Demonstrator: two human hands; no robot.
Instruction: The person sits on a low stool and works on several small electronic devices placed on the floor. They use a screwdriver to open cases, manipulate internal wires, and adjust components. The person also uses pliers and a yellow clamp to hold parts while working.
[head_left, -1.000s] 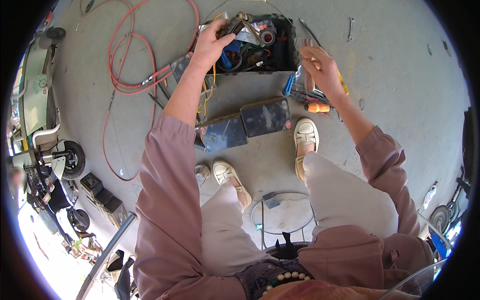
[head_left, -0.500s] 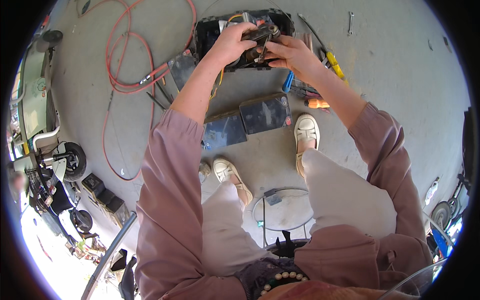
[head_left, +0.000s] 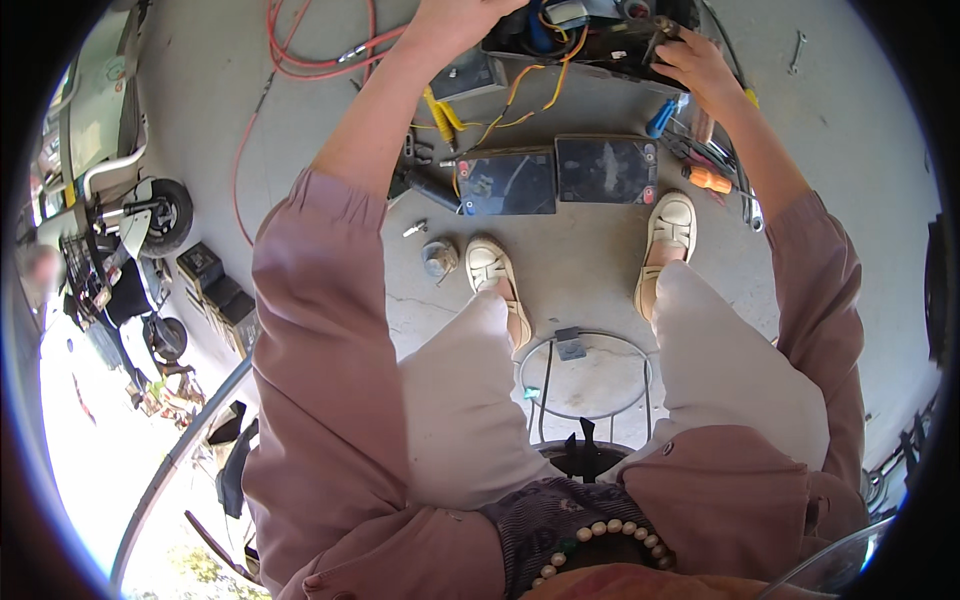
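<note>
A black plastic box (head_left: pixel 600 70) full of parts and yellow wires sits at the top edge, partly cut off. My left hand (head_left: pixel 462 22) reaches to its left rim; the fingers are mostly beyond the picture edge, so their grip is hidden. At the box's right end, my right hand (head_left: pixel 700 70) closes its fingers round a dark metal part (head_left: pixel 662 34), whose exact kind I cannot make out. Close to my right wrist lie a blue-handled tool (head_left: pixel 661 118) and an orange-handled screwdriver (head_left: pixel 710 180).
Two dark batteries (head_left: pixel 606 170) lie side by side before my shoes. Left are a red hose (head_left: pixel 283 45), a yellow-handled tool (head_left: pixel 438 115), another battery (head_left: pixel 467 77) and a small round metal piece (head_left: pixel 439 258). A wrench (head_left: pixel 797 52) lies far right, a wire-rimmed stool (head_left: pixel 590 375) below.
My hands have moved apart, from together on a dark part over the box to its two ends. The view has shifted, so the box now sits higher and further right.
</note>
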